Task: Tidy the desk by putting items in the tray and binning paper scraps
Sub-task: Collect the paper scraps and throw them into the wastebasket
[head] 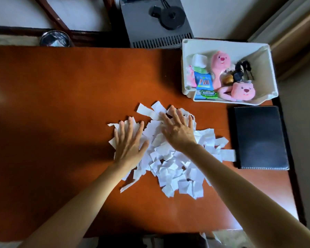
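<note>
A heap of white paper scraps [170, 165] lies in the middle of the brown desk [61, 104]. My left hand [128, 142] rests flat, fingers spread, on the heap's left edge. My right hand [179, 127] lies flat with fingers apart on the heap's far part. Neither hand holds anything. The white tray [227, 45] stands at the desk's far right and holds pink plush toys [242, 90], a gum pack [208, 93], small packets and black keys. A round metal bin [54, 39] shows beyond the desk's far edge, at the left.
A black notebook [259, 136] lies on the desk right of the scraps, touching one strip. A grey box with a black round device [156, 22] stands behind the desk's far edge. The desk's right edge runs close beside the notebook.
</note>
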Available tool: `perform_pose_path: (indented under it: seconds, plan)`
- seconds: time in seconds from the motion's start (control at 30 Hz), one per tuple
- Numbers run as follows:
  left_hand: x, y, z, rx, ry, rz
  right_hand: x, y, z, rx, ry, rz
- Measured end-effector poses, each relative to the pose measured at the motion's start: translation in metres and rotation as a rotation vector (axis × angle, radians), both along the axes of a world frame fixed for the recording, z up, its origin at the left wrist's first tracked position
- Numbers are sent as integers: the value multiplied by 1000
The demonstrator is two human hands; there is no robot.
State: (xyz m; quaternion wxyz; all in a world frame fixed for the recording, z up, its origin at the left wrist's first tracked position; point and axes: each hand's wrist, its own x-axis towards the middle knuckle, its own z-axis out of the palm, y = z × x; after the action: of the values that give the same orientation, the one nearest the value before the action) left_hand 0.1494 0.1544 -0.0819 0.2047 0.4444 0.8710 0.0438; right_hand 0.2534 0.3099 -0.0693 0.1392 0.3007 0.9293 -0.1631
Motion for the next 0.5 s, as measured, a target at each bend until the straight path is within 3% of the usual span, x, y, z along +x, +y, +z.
perform_pose_path:
  seconds: [0.1, 0.37, 0.5]
  plan:
    - [22, 19, -5, -11, 87, 5, 25, 11, -1, 15, 24, 0]
    - [71, 51, 7, 53, 104, 48, 74, 32, 11, -7, 157, -7]
    - [88, 38, 31, 98, 150, 208, 97, 19, 19, 31, 286, 19]
